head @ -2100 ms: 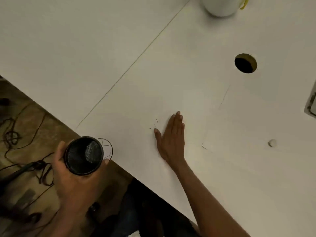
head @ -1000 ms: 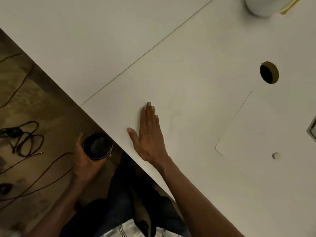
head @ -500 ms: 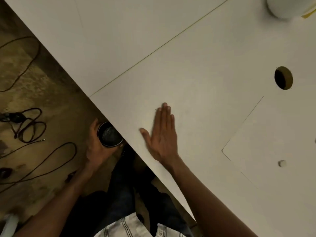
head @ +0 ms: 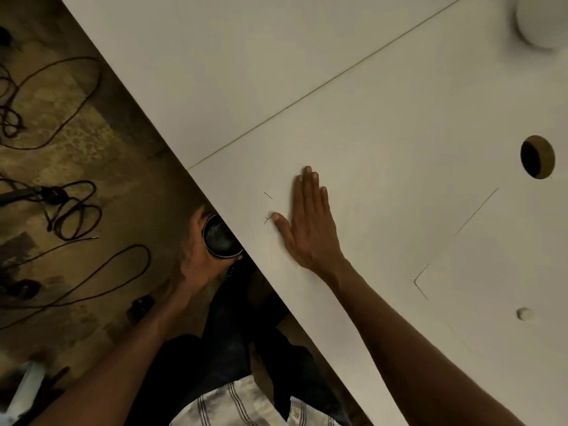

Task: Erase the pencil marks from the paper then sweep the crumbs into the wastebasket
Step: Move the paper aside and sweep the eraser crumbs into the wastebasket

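Your flat right hand (head: 309, 229) has the crumbs (head: 268, 219) just left of its thumb; the wastebasket (head: 219, 237), gripped by your left hand (head: 196, 256), waits beyond the counter (head: 384, 118) edge.

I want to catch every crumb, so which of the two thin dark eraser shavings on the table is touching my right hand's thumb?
The lower shaving, nearer the table edge, meets the thumb tip of the right hand. The upper shaving lies apart.

Right hand (head: 309, 224) is laid flat at frame centre, fingers straight, together. Left hand (head: 196, 256) is curled in a grip, centre-left.
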A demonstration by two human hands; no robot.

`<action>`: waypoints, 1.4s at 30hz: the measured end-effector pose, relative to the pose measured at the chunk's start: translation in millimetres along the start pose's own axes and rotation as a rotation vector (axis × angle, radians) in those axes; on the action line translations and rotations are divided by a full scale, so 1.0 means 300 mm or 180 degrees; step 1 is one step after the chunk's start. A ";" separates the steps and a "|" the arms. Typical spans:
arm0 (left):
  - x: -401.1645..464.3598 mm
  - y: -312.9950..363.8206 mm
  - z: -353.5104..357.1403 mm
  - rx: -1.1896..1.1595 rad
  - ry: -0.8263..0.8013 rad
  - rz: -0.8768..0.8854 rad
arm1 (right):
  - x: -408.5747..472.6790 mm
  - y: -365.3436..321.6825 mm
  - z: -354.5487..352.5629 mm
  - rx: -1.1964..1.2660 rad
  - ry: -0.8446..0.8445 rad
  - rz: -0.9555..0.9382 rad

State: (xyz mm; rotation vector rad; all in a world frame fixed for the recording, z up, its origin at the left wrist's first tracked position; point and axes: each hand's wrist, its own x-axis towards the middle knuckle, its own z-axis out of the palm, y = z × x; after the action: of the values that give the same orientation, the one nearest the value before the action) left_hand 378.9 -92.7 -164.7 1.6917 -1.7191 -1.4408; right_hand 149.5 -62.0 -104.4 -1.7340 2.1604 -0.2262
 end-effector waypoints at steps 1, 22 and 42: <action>-0.001 0.004 0.001 -0.0038 -0.0026 -0.0005 | 0.008 -0.009 0.006 -0.0166 -0.0084 -0.0224; -0.008 0.019 -0.009 0.0005 -0.0080 -0.0058 | -0.152 -0.214 0.090 -0.0232 -0.0226 0.0163; 0.003 0.074 -0.002 -0.0137 -0.0122 -0.0014 | -0.084 -0.117 -0.004 0.0686 -0.0253 -0.0072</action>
State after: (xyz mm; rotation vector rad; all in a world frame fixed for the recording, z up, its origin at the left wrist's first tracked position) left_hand 367.1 -98.6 -146.9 1.6572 -1.6926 -1.5105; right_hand 185.6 -45.8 -86.7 -1.6189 1.9812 -0.3747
